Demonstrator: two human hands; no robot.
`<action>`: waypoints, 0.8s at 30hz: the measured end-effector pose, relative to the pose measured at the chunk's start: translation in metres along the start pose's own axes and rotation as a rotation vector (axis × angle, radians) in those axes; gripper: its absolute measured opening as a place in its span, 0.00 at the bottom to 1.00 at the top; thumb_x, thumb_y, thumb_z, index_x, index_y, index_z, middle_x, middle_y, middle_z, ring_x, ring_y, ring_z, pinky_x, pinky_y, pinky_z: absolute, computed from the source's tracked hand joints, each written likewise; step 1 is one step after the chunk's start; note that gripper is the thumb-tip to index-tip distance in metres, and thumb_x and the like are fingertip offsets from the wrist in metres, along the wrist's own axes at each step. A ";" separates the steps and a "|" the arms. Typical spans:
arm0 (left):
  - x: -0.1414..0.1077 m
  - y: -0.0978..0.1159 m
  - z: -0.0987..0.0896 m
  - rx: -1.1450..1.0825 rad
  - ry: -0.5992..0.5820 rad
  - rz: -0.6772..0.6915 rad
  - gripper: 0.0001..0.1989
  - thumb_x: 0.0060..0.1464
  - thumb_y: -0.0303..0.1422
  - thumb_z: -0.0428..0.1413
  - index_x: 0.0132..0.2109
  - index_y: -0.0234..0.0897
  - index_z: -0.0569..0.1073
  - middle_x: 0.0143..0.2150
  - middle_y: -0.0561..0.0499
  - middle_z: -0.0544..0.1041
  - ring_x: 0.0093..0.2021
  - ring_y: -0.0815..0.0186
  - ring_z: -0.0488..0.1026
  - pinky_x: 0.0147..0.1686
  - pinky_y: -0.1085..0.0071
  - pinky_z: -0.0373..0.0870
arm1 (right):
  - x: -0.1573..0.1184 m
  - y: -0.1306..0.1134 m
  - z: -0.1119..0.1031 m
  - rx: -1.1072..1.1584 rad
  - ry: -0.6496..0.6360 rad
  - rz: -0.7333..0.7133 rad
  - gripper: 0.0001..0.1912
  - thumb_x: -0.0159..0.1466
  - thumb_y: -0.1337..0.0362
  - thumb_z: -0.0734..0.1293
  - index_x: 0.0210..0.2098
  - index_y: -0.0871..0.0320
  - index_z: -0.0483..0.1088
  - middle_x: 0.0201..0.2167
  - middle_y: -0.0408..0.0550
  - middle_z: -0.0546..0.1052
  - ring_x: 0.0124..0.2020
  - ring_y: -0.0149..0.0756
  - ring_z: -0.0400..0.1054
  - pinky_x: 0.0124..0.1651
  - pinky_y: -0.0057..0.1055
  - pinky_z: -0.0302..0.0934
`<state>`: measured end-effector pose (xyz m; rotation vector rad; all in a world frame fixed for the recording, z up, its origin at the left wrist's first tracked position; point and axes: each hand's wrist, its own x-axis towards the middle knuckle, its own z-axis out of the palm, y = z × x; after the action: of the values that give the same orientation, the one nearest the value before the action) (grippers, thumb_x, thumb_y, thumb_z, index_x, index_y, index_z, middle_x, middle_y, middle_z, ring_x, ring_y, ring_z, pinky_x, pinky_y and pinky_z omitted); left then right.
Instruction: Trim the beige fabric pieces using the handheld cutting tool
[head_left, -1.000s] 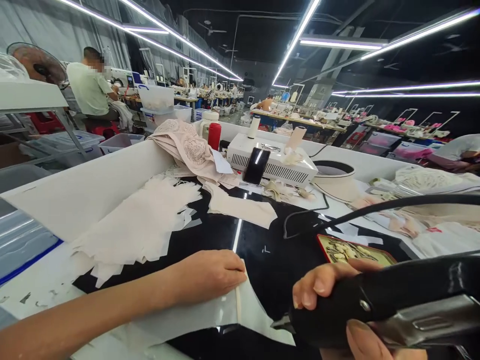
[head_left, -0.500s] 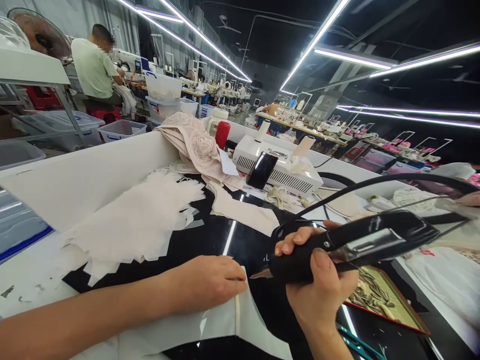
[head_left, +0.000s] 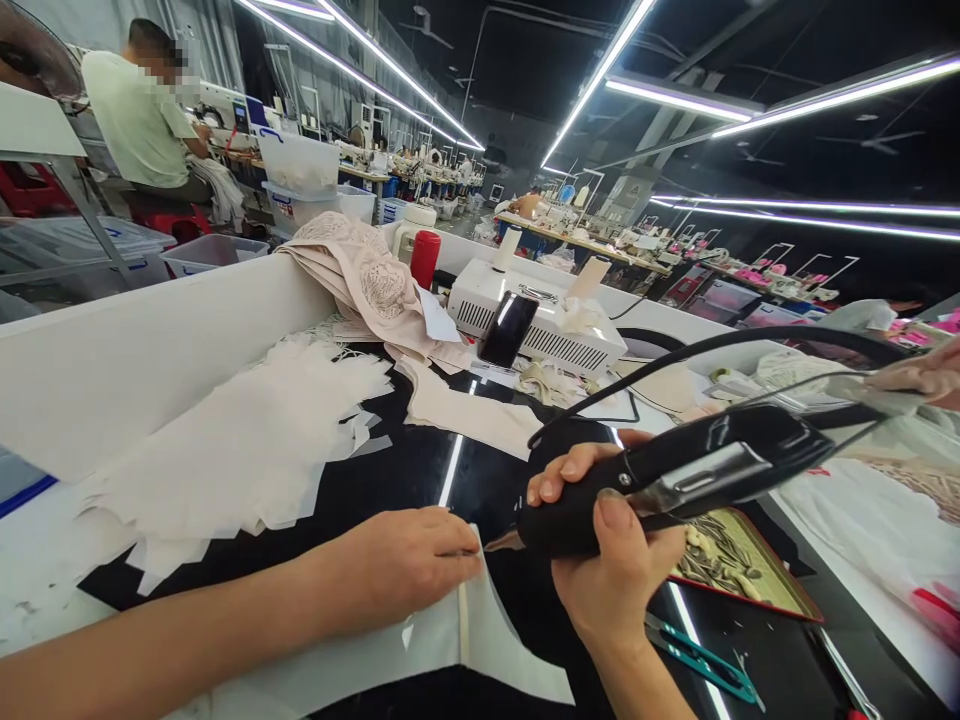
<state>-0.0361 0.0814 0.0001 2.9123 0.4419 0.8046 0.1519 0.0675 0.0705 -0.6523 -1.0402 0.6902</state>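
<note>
The pale cloth [head_left: 517, 652] is lying directly below and beside the left hand [head_left: 401, 562], which is pinching it near the upper end of a narrow beige strip [head_left: 463, 632]. The right hand [head_left: 626, 565] is gripping a black corded handheld tool [head_left: 570, 522], its thumb resting by the metal lever. The tool's tip is pointing at the cloth's edge, just beside the left fingertips; whether it is touching, I cannot tell. The step in hand is looking like tool work along that edge, and the next move is probably calling for a steady tip, a taut cloth and fingers kept out of its path.

Beneath both hands the desk [head_left: 420, 472] is showing a glossy black top. A pile of white cloth pieces [head_left: 255, 440] is spreading beyond the left hand; a red-edged tray [head_left: 796, 598] and teal snips [head_left: 741, 686] are lying right of the right hand. Ahead of both, a phone [head_left: 510, 330] is leaning against a white vented box [head_left: 577, 350]. Farther out, ahead and left, a person in a pale shirt [head_left: 139, 120] is sitting at a sewing machine under tube lights [head_left: 679, 97].
</note>
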 end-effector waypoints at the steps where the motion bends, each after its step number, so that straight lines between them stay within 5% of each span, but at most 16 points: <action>1: 0.000 0.000 0.000 0.000 0.002 0.000 0.11 0.69 0.20 0.54 0.52 0.33 0.76 0.51 0.46 0.81 0.50 0.61 0.79 0.57 0.65 0.77 | -0.001 0.001 0.000 -0.004 -0.003 -0.002 0.19 0.62 0.58 0.75 0.50 0.49 0.69 0.30 0.37 0.73 0.25 0.32 0.70 0.28 0.32 0.69; 24: -0.001 0.000 -0.005 -0.033 -0.030 -0.027 0.11 0.68 0.19 0.53 0.49 0.36 0.75 0.52 0.48 0.81 0.51 0.63 0.80 0.59 0.66 0.75 | -0.013 -0.008 -0.001 -0.015 0.023 0.011 0.17 0.63 0.60 0.74 0.50 0.50 0.69 0.30 0.38 0.74 0.24 0.33 0.71 0.27 0.33 0.70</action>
<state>-0.0392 0.0813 0.0037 2.8772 0.4597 0.7555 0.1497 0.0525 0.0694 -0.6784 -1.0222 0.6833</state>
